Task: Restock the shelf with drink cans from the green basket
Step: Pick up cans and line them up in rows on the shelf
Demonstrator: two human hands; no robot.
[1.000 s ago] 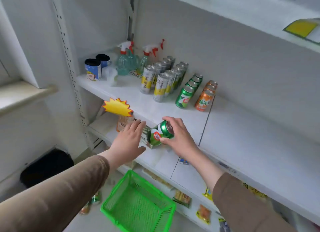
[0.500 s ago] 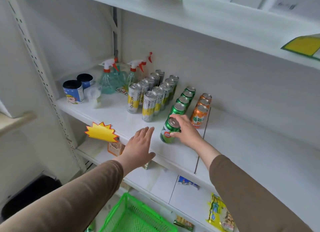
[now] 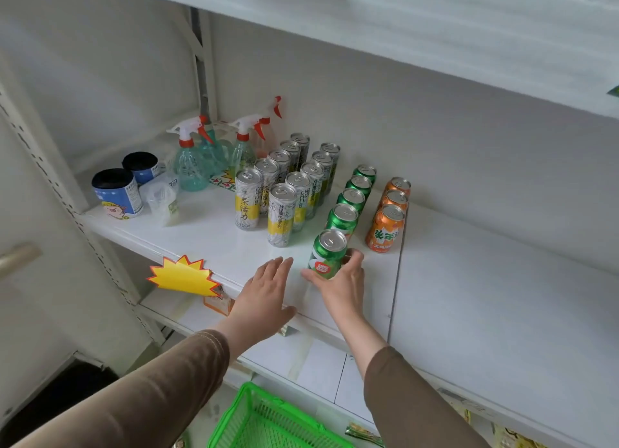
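Head view: the green can has gone from tipped at the shelf edge a second ago to upright at the front of the green row on the shelf. Right hand fingers still wrap its base; left hand flat, fingers spread. Placement nearly done. Smooth aluminium cylinder, glossy print; basket is plastic mesh, below.

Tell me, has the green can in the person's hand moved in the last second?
Yes. The green can has gone from below the shelf edge up onto it, now upright at the front of the green row, right hand around it.
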